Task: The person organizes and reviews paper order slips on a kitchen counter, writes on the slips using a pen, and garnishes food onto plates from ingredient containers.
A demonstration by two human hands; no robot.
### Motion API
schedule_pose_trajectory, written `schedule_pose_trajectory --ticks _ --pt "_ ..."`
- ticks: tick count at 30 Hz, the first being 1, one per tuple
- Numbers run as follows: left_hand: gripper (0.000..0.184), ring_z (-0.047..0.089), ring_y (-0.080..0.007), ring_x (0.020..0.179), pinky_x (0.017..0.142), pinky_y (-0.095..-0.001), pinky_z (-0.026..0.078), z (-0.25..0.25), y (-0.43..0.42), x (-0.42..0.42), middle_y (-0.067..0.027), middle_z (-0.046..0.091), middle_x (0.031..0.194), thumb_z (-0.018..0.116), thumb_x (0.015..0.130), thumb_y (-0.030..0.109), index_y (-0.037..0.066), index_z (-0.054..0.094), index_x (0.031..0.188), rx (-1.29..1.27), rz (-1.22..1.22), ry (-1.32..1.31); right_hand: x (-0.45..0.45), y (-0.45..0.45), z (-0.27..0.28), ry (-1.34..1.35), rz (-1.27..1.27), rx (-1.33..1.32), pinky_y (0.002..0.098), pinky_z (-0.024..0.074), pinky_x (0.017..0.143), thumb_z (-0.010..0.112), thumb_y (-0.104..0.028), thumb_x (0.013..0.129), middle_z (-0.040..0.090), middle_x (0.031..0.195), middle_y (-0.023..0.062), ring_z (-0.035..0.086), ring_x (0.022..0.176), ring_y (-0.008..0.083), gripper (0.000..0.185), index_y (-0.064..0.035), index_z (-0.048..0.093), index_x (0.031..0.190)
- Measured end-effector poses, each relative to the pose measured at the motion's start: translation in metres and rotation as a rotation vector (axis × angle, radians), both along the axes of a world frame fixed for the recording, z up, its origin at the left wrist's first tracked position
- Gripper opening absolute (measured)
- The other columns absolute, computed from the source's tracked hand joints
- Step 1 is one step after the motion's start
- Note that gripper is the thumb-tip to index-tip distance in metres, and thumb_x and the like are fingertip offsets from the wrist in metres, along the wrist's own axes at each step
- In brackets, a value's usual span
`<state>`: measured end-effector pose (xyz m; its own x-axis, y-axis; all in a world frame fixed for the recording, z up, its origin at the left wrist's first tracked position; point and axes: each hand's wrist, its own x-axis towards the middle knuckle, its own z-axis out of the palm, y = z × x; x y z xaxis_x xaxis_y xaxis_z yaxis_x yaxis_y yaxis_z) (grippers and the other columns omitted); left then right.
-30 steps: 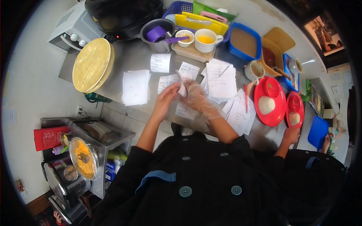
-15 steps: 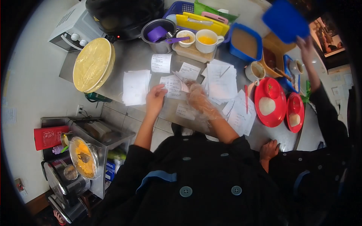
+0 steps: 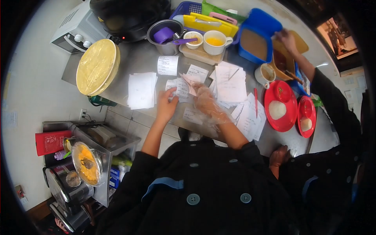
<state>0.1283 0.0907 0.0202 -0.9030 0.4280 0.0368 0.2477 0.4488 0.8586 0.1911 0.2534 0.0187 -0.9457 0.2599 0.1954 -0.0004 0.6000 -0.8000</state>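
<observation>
My left hand is bare, its thumb and fingers closing at the left edge of a printed receipt. My right hand wears a clear plastic glove and grips a few receipts, including a pinkish slip whose upper end curls up. The glove hides part of these papers. Another receipt lies by the counter's front edge below my hands. Farther back lie a flat receipt and a second one. Paper stacks flank my hands: a blank-looking pile left, a handwritten pile right.
A co-worker's hand is over the containers at right, beside a blue tub. Red plates with rice and a red pen lie right. A pot, cups and a wrapped yellow bowl stand around the counter.
My left hand has moved slightly right, onto the receipt, which now stands more upright between my hands. The co-worker's raised blue lid has come down behind the blue tub.
</observation>
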Motion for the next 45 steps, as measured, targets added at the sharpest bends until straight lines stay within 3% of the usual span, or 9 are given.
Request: schedule_pose_trajectory --ticks 5,12,14,18,21,34,37,40,45 --pt "0.037 0.049 -0.0230 0.082 0.074 -0.0311 0.041 0.005 -0.003 0.004 -0.0112 0.051 0.092 0.057 0.074 0.005 0.009 0.060 0.110 -0.152 -0.083 0.364 0.004 0.008 0.007 -0.164 0.076 0.011 0.0294 0.0443 0.082 0.058 -0.010 0.075 0.055 0.107 0.0143 0.054 0.096 0.0249 0.039 -0.0023 0.049 0.112" --pt "0.039 0.053 -0.0143 0.085 0.073 -0.0245 0.041 0.011 0.002 0.000 -0.0079 0.060 0.104 0.047 0.078 0.000 0.005 0.056 0.116 0.250 -0.274 -0.316 -0.008 0.002 -0.013 -0.373 0.062 0.188 0.0346 0.0428 0.087 0.069 -0.028 0.068 0.052 0.112 0.0171 0.052 0.104 0.0291 0.061 -0.0018 0.047 0.119" --pt "0.039 0.052 -0.0097 0.083 0.070 -0.0213 0.041 0.010 -0.004 -0.004 -0.0050 0.061 0.107 0.047 0.080 0.002 0.005 0.055 0.118 0.249 -0.247 -0.354 -0.021 0.004 -0.057 -0.245 -0.147 -1.356 0.0325 0.0438 0.085 0.065 -0.022 0.072 0.055 0.108 0.0145 0.053 0.102 0.0252 0.052 -0.0040 0.049 0.118" --pt "0.032 0.054 -0.0088 0.077 0.066 -0.0203 0.042 -0.001 -0.010 -0.002 -0.0066 0.064 0.100 0.047 0.083 0.004 0.002 0.056 0.114 0.165 0.071 -0.439 -0.023 0.007 -0.054 -0.349 -0.188 -1.375 0.0282 0.0440 0.083 0.060 -0.010 0.074 0.057 0.103 0.0103 0.054 0.096 0.0197 0.043 -0.0065 0.051 0.117" --pt "0.030 0.055 -0.0092 0.075 0.065 -0.0205 0.043 -0.012 -0.010 0.000 -0.0076 0.065 0.097 0.048 0.083 0.004 0.001 0.056 0.112 0.166 0.052 -0.404 -0.009 0.009 -0.049 -0.193 0.042 0.040 0.0258 0.0436 0.082 0.059 -0.006 0.073 0.056 0.100 0.0094 0.054 0.093 0.0185 0.041 -0.0064 0.052 0.114" --pt "0.019 0.060 -0.0164 0.062 0.058 -0.0281 0.045 -0.015 0.019 -0.004 -0.0115 0.064 0.071 0.066 0.074 0.012 -0.001 0.062 0.088 0.129 0.108 -0.181 -0.007 0.008 -0.062 0.134 0.079 0.124 0.0237 0.0429 0.072 0.052 -0.004 0.072 0.054 0.086 0.0051 0.050 0.077 0.0149 0.029 0.0015 0.054 0.101" --pt "0.018 0.057 -0.0192 0.056 0.055 -0.0303 0.044 0.002 0.025 -0.013 -0.0102 0.061 0.064 0.066 0.073 0.013 0.000 0.061 0.084 0.084 0.140 0.030 -0.019 -0.008 -0.083 0.127 -0.453 1.564 0.0247 0.0426 0.073 0.050 -0.011 0.078 0.054 0.088 0.0065 0.051 0.078 0.0173 0.023 0.0013 0.054 0.097" --pt "0.014 0.058 -0.0198 0.064 0.059 -0.0305 0.045 0.033 0.012 -0.026 -0.0111 0.062 0.072 0.064 0.074 0.013 0.001 0.059 0.081 0.089 0.306 0.178 -0.004 -0.013 -0.048 0.073 -0.180 0.571 0.0295 0.0433 0.071 0.049 -0.020 0.082 0.055 0.086 0.0079 0.052 0.079 0.0203 0.025 0.0002 0.055 0.096" --pt "0.026 0.059 -0.0174 0.081 0.069 -0.0283 0.047 0.060 -0.025 -0.040 -0.0138 0.061 0.088 0.059 0.075 0.000 0.002 0.051 0.099 0.375 0.325 0.029 0.025 0.008 0.031 -0.157 0.186 0.576 0.0360 0.0441 0.068 0.051 -0.027 0.082 0.056 0.082 0.0104 0.052 0.081 0.0239 0.027 -0.0016 0.057 0.091"
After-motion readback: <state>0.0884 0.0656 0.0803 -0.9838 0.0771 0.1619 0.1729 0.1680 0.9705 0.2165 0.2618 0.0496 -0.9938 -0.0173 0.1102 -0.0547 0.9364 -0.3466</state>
